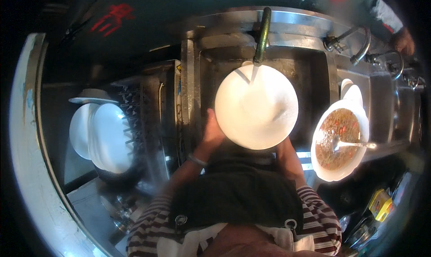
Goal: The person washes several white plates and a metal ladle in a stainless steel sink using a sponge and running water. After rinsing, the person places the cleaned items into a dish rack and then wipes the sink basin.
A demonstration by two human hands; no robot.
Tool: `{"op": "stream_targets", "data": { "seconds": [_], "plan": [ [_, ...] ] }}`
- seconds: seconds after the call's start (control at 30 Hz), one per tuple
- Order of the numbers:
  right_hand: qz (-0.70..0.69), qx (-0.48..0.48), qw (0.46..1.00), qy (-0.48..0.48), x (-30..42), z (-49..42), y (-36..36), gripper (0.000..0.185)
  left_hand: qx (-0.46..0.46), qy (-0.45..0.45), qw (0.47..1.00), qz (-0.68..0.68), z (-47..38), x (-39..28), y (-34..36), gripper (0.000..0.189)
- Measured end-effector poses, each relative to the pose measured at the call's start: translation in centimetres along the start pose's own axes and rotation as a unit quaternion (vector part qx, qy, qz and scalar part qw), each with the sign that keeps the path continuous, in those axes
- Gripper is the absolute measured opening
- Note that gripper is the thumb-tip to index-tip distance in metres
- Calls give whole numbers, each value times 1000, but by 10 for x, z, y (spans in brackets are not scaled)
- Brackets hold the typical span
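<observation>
A large white bowl or plate [252, 112] is held in both hands over a metal sink basin [311, 82]. Its left rim rests in my left hand [213, 130], whose thumb shows beside it. My right hand [284, 147] is at its lower right edge, with the fingers mostly hidden beneath. The end of a tap with a green sleeve [262, 38] hangs over the far rim, and water seems to run from it. On the right stands a white scalloped bowl [316, 156] of brown soup or sauce with red pieces; a metal spoon [353, 144] lies in it.
Stacked white plates [111, 135] stand at the left, near a rack with prongs [129, 122]. White dishes [353, 92] sit behind the soup bowl. Curved metal taps [363, 48] line the back right. Another person's hand [404, 43] is at the upper right. A yellow container [380, 204] lies lower right.
</observation>
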State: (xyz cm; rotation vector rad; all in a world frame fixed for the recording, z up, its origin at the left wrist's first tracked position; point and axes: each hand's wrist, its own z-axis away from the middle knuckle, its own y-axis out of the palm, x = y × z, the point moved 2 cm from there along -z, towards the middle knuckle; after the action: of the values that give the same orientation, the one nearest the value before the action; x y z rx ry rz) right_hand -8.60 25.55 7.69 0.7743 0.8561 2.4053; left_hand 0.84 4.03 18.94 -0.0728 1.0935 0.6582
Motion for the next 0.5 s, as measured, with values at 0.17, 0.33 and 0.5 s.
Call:
{"op": "stream_targets", "data": {
  "seconds": [0.17, 0.33, 0.5],
  "plan": [
    [28, 4, 998, -49, 6, -8, 11, 42, -41, 53, 997, -36, -7, -2, -7, 37],
    [28, 37, 996, -83, -4, -36, 27, 45, -87, 103, 986, -94, -17, -45, -32, 28],
    [41, 172, 973, 146, -28, -42, 23, 60, -198, 279, 796, -500, 13, -107, -34, 20]
  ]
}}
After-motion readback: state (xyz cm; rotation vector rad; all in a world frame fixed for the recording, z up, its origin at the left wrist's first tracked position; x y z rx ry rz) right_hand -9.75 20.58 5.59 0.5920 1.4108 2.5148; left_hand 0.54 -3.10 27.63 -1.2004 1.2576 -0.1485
